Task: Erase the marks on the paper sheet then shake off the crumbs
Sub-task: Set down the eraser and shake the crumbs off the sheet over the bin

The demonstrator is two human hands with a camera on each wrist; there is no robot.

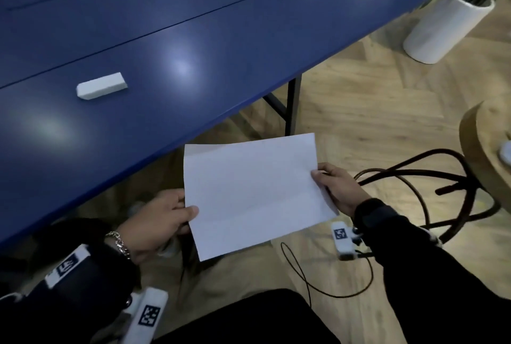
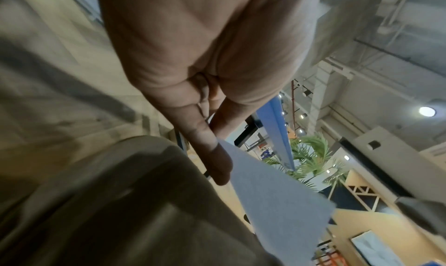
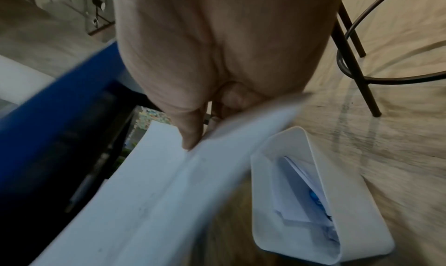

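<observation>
Plainly the thin white paper sheet [image 1: 254, 194] is light and floppy. Left hand [image 1: 159, 226] and right hand [image 1: 338, 187] pinch opposite side edges, off the blue table [image 1: 193, 39]; gripping harder risks creasing.

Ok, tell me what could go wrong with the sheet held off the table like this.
1. The paper sheet is pinched only at its side edges by the left hand and right hand; a hard shake could tear or crease it.
2. The white bin sits on the floor under the sheet's right side, so crumbs may miss it and land on the wooden floor.
3. A loose cable loops below and could snag.
</observation>
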